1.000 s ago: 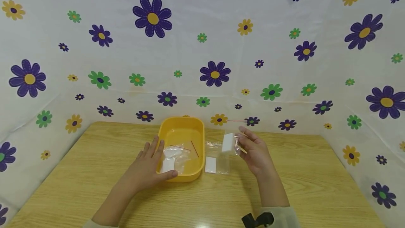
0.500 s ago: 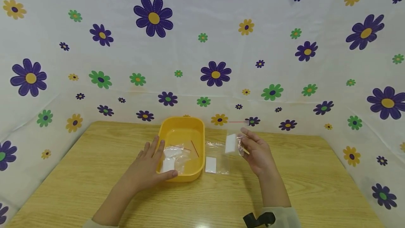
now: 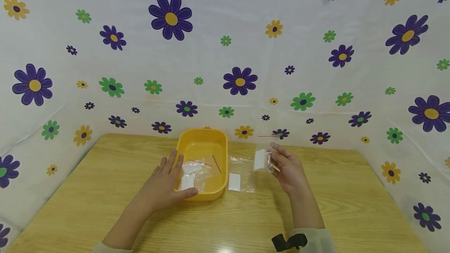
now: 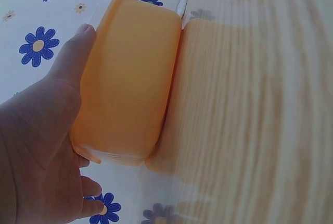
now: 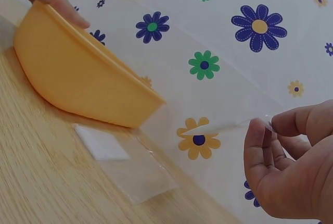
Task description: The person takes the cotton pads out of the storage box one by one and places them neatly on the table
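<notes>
My left hand [image 3: 159, 188] rests at the left side of a yellow plastic tub [image 3: 225, 167], fingers spread and straight along its rim, thumb over the near corner. In the left wrist view the thumb lies along the rim of the tub [image 4: 132, 78]. My right hand [image 3: 290, 169] pinches the edge of a clear zip bag [image 3: 259, 160] with a white flat piece inside, held above the table. The right wrist view shows the bag [image 5: 218, 127] almost edge-on between thumb and fingers of the right hand [image 5: 296, 166].
A second clear zip bag [image 3: 247, 177] with a white piece [image 3: 234, 182] lies flat on the wooden table [image 3: 225, 225], right beside the tub. Several similar bags [image 3: 198, 177] with red zip strips lie in the tub. A flower-print cloth [image 3: 211, 57] hangs behind the table.
My right hand has drifted slightly right with the zip bag, away from the tub. The left hand and the tub have stayed in place.
</notes>
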Tool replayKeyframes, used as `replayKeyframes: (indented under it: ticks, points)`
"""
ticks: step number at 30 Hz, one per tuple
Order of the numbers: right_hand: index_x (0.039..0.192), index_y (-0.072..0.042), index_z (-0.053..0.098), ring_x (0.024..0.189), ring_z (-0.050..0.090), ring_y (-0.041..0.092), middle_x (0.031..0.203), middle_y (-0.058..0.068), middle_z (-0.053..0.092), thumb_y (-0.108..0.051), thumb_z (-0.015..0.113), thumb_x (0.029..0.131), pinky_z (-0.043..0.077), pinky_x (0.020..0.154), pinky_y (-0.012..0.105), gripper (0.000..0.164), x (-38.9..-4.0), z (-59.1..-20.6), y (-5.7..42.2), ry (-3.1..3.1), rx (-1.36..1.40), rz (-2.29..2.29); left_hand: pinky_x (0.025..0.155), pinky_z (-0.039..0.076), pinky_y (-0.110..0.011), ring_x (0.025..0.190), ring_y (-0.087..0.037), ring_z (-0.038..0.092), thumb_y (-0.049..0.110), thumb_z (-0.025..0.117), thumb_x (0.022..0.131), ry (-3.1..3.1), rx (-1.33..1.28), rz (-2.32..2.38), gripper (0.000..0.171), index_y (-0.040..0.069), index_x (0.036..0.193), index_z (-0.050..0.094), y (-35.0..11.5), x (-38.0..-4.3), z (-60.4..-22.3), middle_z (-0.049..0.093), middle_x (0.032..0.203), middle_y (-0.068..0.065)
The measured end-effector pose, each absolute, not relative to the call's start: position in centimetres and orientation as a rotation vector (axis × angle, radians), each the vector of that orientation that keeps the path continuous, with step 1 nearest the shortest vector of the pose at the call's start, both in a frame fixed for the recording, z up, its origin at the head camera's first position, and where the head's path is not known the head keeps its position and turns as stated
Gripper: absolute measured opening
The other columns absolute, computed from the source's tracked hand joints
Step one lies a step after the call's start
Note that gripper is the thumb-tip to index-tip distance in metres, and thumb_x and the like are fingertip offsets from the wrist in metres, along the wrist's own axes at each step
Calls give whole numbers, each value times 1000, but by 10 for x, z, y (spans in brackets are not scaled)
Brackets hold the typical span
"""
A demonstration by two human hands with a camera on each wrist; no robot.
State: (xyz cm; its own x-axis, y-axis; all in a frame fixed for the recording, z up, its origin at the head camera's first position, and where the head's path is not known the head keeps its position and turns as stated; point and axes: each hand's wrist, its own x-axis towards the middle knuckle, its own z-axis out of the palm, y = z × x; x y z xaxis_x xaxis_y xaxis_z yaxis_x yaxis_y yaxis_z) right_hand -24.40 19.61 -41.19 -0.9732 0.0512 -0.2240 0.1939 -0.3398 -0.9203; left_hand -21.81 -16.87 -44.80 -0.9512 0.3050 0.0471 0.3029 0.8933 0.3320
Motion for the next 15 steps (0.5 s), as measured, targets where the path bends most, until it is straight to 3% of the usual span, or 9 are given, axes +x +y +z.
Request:
replayKeyframes:
  ticks: [15]
  points:
    - [146,-8,48,96,60,10,112,-5,69,-7,54,101,51,77,21,45,-244,-415,201,1743,331,-2486,118,17,-63,150,-50,7,81,53,81,3036,492,536,115,7,160,15,-167,-218,-445,-3,167,-17]
